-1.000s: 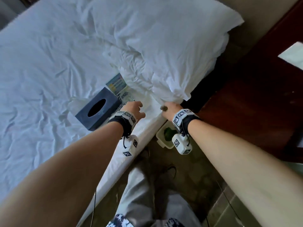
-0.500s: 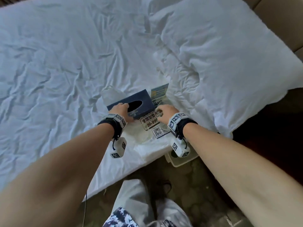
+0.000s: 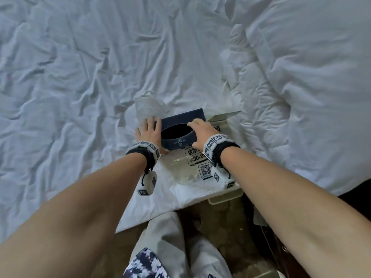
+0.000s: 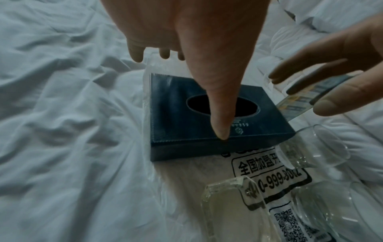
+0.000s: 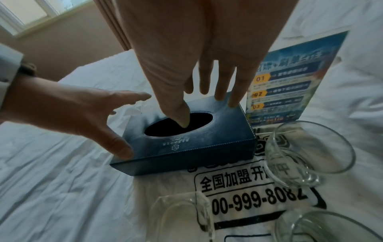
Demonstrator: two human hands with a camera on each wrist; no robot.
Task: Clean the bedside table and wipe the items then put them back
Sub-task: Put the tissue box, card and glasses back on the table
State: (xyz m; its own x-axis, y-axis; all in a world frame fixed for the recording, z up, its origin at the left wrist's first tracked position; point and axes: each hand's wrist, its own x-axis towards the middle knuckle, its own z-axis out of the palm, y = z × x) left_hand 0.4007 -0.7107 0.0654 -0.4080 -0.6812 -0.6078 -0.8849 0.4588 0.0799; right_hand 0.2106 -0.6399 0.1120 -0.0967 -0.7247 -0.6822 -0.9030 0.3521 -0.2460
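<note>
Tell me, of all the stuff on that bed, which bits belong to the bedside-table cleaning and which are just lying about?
Part of the job:
- dark blue tissue box, with left hand and right hand at its two ends
- two drinking glasses
- clear glass tray
- printed sign card
- printed plastic bag under them

Just lying about:
- pillow
- crumpled bedsheet
</note>
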